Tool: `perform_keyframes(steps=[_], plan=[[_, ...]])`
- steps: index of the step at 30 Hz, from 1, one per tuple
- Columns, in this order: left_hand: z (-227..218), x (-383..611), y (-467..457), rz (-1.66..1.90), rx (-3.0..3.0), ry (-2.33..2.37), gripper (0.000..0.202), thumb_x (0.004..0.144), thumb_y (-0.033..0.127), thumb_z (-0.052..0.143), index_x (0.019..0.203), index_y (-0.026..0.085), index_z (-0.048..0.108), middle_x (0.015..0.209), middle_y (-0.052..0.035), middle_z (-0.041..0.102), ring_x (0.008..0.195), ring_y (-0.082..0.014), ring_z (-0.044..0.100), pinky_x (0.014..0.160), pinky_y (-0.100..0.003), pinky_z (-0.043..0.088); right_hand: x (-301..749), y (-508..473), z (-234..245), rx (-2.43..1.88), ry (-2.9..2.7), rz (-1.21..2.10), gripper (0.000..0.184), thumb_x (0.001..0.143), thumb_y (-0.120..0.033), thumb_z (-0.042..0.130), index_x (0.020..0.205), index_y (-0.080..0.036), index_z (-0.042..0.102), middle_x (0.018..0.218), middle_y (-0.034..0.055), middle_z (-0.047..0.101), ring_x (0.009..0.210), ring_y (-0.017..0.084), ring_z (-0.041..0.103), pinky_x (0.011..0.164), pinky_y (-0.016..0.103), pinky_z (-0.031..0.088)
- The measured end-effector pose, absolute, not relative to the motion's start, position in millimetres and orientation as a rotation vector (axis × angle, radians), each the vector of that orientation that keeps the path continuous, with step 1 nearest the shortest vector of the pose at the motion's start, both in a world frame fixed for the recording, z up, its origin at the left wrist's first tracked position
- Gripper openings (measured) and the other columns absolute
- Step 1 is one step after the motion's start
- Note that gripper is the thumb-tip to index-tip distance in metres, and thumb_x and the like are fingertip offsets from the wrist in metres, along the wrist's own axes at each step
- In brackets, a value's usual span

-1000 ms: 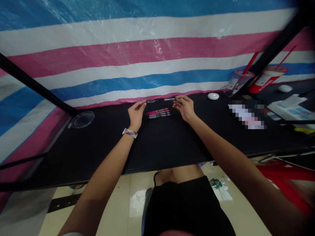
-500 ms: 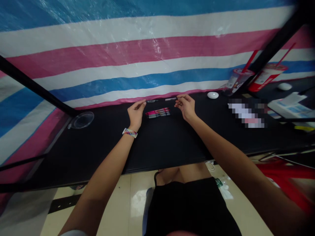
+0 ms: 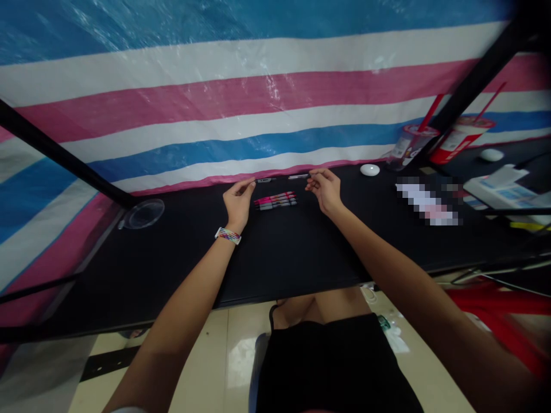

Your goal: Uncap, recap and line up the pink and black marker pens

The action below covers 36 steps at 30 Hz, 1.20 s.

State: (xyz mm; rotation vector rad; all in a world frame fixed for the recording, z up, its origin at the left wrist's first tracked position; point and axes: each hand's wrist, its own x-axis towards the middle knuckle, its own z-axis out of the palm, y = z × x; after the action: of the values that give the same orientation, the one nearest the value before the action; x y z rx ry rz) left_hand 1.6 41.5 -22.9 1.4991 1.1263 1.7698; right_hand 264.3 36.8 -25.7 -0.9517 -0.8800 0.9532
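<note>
My left hand (image 3: 238, 205), with a patterned band at the wrist, pinches a short dark pen part (image 3: 266, 180) that looks like a cap or clip end. Across from it, my right hand (image 3: 326, 190) grips a slim pen piece (image 3: 298, 176) with a pale body, its tip pointing left. A small gap separates the two pieces, which are roughly in line. Several pens (image 3: 275, 201), pink ones above grey ones, lie side by side on the black table (image 3: 284, 252) between and just below my hands.
A clear round lid (image 3: 146, 214) lies at the left. To the right are a white rounded object (image 3: 370, 170), two drink cups with red straws, including a clear cup (image 3: 408, 148), and a blurred-out patch (image 3: 430, 201). A striped sheet (image 3: 258, 103) hangs behind the table.
My hands keep almost the same places, both still pinching their pen pieces. The view has shifted slightly, so the background sits a little lower.
</note>
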Motion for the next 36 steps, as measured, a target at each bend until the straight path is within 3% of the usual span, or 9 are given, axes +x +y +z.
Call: perform_keyframes(steps=[6,8,13,15,18,23,27,32,36], plan=[[-23.1,6.7,38.3,1.544,1.570,1.079,0.018,0.091,0.035,0.082,0.104,0.023,0.085,0.093,-0.0066,0.083,0.082,-0.0188,0.075,0.074,-0.031,0.061,256.6,26.8,-21.4,-0.900,-1.007,1.184,0.012,0.079,-0.027,0.080,0.089,-0.024,0.074,0.079,0.0022,0.073,0.074,0.019,0.071,0.079,0.040,0.065],[-23.8,8.4,37.8,1.522,1.579,1.086,0.019,0.095,0.040,0.079,0.097,0.021,0.082,0.087,-0.0061,0.080,0.076,-0.0173,0.073,0.071,-0.030,0.059,254.8,24.1,-19.8,-0.886,-1.021,1.220,0.013,0.079,-0.026,0.082,0.090,-0.024,0.077,0.082,0.0033,0.075,0.078,0.019,0.073,0.082,0.042,0.066],[-24.1,9.3,36.9,1.531,1.650,1.119,0.047,0.107,0.054,0.064,0.074,0.021,0.067,0.069,-0.0020,0.066,0.063,-0.0144,0.062,0.066,-0.030,0.052,253.1,21.2,-16.5,-0.869,-1.010,1.258,0.013,0.077,-0.024,0.084,0.090,-0.023,0.080,0.081,0.0039,0.078,0.076,0.020,0.073,0.083,0.042,0.065],[-23.7,9.2,36.3,1.548,1.675,1.085,0.040,0.102,0.055,0.071,0.081,0.021,0.070,0.072,-0.0014,0.067,0.067,-0.0152,0.064,0.068,-0.030,0.052,253.1,21.4,-16.2,-0.853,-0.985,1.271,0.012,0.077,-0.023,0.084,0.089,-0.022,0.081,0.079,0.0046,0.077,0.074,0.019,0.073,0.081,0.041,0.065],[-23.9,9.9,35.6,1.541,1.687,0.958,0.032,0.091,0.049,0.086,0.109,0.025,0.076,0.092,-0.0037,0.075,0.085,-0.0187,0.072,0.078,-0.032,0.057,253.2,22.1,-16.8,-0.850,-0.946,1.279,0.009,0.078,-0.020,0.082,0.087,-0.021,0.080,0.077,0.0048,0.076,0.074,0.019,0.072,0.080,0.040,0.064],[-26.0,10.1,35.3,1.481,1.686,0.926,0.035,0.105,0.053,0.067,0.128,0.028,0.073,0.080,-0.0034,0.074,0.079,-0.0214,0.074,0.085,-0.041,0.059,251.7,21.4,-17.6,-0.861,-0.965,1.298,0.007,0.082,-0.019,0.080,0.088,-0.022,0.080,0.079,0.0049,0.076,0.076,0.019,0.072,0.082,0.041,0.063],[-26.1,8.5,34.9,1.550,1.796,0.917,0.079,0.084,0.048,0.094,0.153,0.033,0.057,0.117,-0.0084,0.080,0.117,-0.0307,0.074,0.103,-0.048,0.055,250.4,20.9,-17.5,-0.872,-0.969,1.295,0.008,0.081,-0.020,0.081,0.089,-0.022,0.080,0.079,0.0043,0.076,0.076,0.019,0.071,0.085,0.042,0.064],[-24.4,8.9,33.9,1.500,1.764,0.945,0.054,0.102,0.057,0.072,0.148,0.031,0.062,0.090,-0.0046,0.076,0.095,-0.0275,0.076,0.105,-0.051,0.054,249.5,21.3,-18.7,-0.854,-0.968,1.305,0.010,0.079,-0.021,0.082,0.089,-0.021,0.080,0.079,0.0044,0.076,0.075,0.019,0.071,0.080,0.040,0.063],[-23.2,10.6,32.1,1.575,1.869,0.931,0.075,0.089,0.049,0.090,0.153,0.033,0.056,0.119,-0.0084,0.076,0.123,-0.0324,0.071,0.116,-0.053,0.048,249.3,21.2,-19.0,-0.832,-0.963,1.298,0.010,0.079,-0.021,0.082,0.088,-0.021,0.081,0.078,0.0047,0.076,0.075,0.020,0.072,0.081,0.041,0.063]])
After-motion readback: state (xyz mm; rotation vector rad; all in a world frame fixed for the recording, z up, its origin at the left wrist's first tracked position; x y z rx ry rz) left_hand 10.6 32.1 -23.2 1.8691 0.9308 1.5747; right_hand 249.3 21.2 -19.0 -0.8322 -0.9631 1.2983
